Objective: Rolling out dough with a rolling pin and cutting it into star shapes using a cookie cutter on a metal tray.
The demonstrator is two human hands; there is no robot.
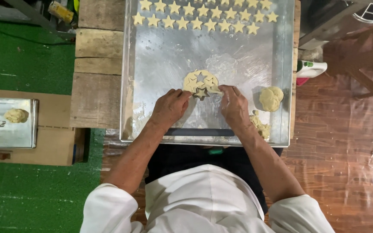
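A flat round of pale dough [201,80] lies in the middle of a large metal tray [160,56], with star shapes cut into it. My left hand [169,108] rests at its near left edge, fingers curled toward a star cutout [201,93]. From the right, my right hand [234,105] pinches the dough's near edge beside that star. Several cut dough stars [203,17] sit in rows at the tray's far end.
A ball of dough [271,98] and dough scraps [260,126] lie on the tray to the right. The tray sits on a wooden pallet table [98,86]. A smaller metal tray [5,123] with a dough lump stands on cardboard at left. A white bottle [311,69] lies at right.
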